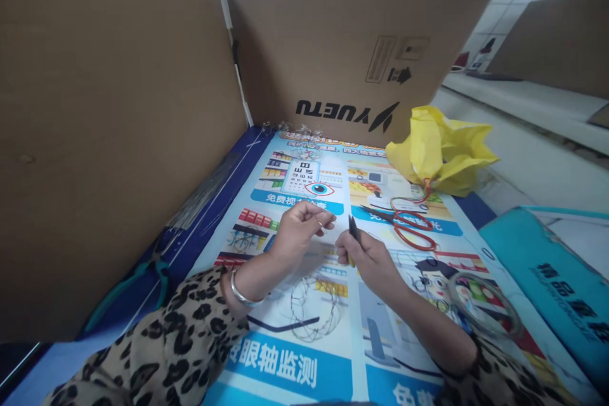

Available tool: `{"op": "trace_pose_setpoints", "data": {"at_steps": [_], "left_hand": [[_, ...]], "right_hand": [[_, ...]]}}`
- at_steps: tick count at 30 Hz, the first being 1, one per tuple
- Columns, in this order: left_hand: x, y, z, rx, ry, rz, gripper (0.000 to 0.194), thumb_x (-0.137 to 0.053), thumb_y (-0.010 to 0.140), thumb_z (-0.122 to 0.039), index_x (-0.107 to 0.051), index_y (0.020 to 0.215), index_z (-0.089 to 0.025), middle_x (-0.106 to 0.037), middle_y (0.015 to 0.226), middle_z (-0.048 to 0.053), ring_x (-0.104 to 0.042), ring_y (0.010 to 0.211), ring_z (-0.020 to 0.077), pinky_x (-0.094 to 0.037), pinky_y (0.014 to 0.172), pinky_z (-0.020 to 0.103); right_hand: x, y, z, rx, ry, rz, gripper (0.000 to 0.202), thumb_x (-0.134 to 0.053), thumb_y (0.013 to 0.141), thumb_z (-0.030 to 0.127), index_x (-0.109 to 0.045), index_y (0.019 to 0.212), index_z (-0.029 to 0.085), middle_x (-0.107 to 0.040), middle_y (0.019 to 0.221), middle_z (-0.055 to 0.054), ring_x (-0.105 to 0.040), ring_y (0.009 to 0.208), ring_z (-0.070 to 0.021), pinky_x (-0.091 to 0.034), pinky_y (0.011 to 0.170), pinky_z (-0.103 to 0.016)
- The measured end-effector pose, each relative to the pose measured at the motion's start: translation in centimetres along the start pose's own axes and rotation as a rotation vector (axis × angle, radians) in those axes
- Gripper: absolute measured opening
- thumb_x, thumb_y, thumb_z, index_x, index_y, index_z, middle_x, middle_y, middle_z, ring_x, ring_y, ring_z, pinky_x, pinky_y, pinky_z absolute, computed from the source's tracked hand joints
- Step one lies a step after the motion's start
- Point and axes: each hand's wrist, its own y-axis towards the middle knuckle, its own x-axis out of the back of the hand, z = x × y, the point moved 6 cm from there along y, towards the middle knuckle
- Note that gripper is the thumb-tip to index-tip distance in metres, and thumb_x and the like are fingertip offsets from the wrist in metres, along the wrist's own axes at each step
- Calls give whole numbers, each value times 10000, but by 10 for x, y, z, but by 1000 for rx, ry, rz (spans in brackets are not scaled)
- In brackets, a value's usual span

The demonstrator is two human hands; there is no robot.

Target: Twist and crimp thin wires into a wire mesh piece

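1. Right hand [368, 261]: fingers wrapped round a small tool [353, 228], dark tips, a bit of yellow low in the grip. Whether its tips are parted, can't tell.
2. Left hand [297, 233]: thumb and forefinger brought together in a pinch; a fine glint at the fingertips, too small to name.
3. Key relation: tool is just right of the left fingertips, apart, gap between. Roughly level with them in the view. Right hand has it, so right is nearer; left is across the gap.
4. Tool's long axis: runs mostly away from the person, tips at far end, leaning slightly left. Left fingers point right, so roughly crosswise to it.
5. Tool is held above the poster [356, 355], about mid-sheet.
6. Scissors [419, 228], red handles: right of tool, beyond right hand, blades pointing left towards tool.
7. Wire tangle [316, 311]: on poster, nearer the person, below both hands.
8. Coil [485, 304]: right of right forearm.
9. Teal pliers [159, 276]: far left, by the carton [118, 139].
10. Yellow bag [442, 146]: beyond scissors.
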Motion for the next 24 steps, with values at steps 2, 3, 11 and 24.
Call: {"op": "trace_pose_setpoints", "data": {"at_steps": [2,3,11,24], "left_hand": [[-1,-2,-3,-8,-14,-6,173,-634,744,-288,-545,740,-140,-651,722,28,-599,677,126,-420,574,228],[-1,-3,-4,-14,-20,-11,171,-628,750,-287,-538,741,-142,-655,745,32,-603,688,127,-419,578,228],[-4,-5,-9,-24,-39,-49,140,-608,759,-248,-507,751,-152,-671,741,30,-610,692,126,-434,632,247],[-6,-5,-9,-51,40,-53,131,-625,742,-240,-526,715,-158,-653,713,12,-596,691,120,-444,621,234]], "right_hand": [[-4,-2,3,-38,80,55,359,-364,859,503,-512,777,187,-574,624,8,-550,557,-113,-434,539,-245],[-6,-3,5,-43,109,80,362,-357,861,504,-503,767,187,-572,615,10,-545,544,-107,-431,531,-241],[-16,-4,7,-18,166,152,378,-317,878,501,-474,736,189,-560,554,24,-519,490,-88,-422,504,-222],[-13,-4,3,-36,85,115,366,-317,882,491,-467,719,200,-542,516,44,-504,466,-87,-381,474,-208]]}}
